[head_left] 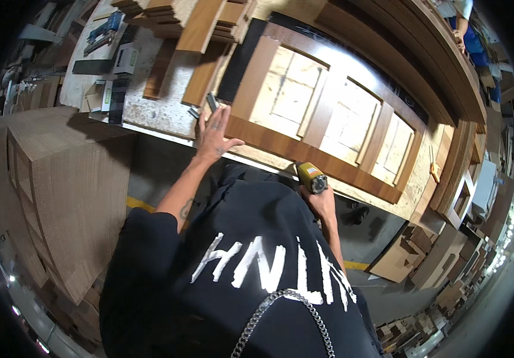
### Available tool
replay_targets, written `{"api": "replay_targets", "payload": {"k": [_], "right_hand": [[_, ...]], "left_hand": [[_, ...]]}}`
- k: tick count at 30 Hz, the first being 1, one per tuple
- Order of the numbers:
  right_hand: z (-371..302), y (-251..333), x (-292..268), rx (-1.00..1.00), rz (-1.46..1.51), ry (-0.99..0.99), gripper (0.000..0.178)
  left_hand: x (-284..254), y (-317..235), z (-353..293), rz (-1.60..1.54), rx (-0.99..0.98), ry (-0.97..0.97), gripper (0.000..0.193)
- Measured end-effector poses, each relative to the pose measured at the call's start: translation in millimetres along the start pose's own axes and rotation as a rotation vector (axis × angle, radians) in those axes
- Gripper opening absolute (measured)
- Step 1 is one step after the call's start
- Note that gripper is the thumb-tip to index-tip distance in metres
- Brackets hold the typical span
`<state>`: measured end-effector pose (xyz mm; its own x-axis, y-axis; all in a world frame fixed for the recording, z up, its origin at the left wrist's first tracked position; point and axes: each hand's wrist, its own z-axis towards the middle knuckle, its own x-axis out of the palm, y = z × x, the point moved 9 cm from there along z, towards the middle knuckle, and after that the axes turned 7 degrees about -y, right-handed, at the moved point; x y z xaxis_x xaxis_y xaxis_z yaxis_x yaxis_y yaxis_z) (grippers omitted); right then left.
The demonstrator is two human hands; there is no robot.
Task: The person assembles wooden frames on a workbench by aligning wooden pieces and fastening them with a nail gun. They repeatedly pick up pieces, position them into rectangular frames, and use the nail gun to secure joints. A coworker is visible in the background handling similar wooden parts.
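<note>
Silver chain [281, 295] hangs over the person's black T-shirt [257, 209], nearest of all in the head view. Beyond it, the right hand [322, 201] is clamped around a yellow-and-black power tool [312, 177] — held at the near edge of the counter [141, 110], just beside the wooden panel frame [319, 113]. Three openings show in this frame, which lies flat on the counter. At its near left corner is the left hand [213, 136] — fingers and thumb spread apart, fingertips near a small grey bar [211, 101]. An orange-handled tool [434, 173] lies right of the frame.
</note>
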<state>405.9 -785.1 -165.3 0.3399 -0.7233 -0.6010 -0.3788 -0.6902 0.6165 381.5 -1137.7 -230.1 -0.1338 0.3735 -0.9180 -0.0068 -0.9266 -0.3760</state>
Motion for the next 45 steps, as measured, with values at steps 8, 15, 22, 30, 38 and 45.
{"api": "replay_targets", "payload": {"k": [8,15,22,30,38,45], "right_hand": [[24.5,69.0,55.5,-0.143,-0.078,0.1,0.032],[51.5,154.0,88.2,-0.143,-0.135,0.055,0.042],[62.0,196.4,107.4,-0.135,-0.186,0.068,0.031],[71.9,187.8,108.4,-0.133,-0.219,0.117,0.034],[75.2,179.0,106.1,-0.069,-0.193,0.075,0.036],[77.0,186.5,108.5,-0.07,-0.251,0.123,0.032]], "left_hand": [[-2.9,6.6,7.4,-0.135,0.095,-0.017,0.112],[-3.2,12.6,5.4,-0.149,0.118,-0.08,0.09],[-11.7,15.5,4.6,-0.22,0.11,-0.071,0.069],[-12.2,16.5,6.0,-0.232,0.108,-0.09,0.081],[-17.6,16.2,7.6,-0.265,0.091,-0.158,0.08],[-11.0,17.3,6.5,-0.242,0.103,-0.103,0.081]]}}
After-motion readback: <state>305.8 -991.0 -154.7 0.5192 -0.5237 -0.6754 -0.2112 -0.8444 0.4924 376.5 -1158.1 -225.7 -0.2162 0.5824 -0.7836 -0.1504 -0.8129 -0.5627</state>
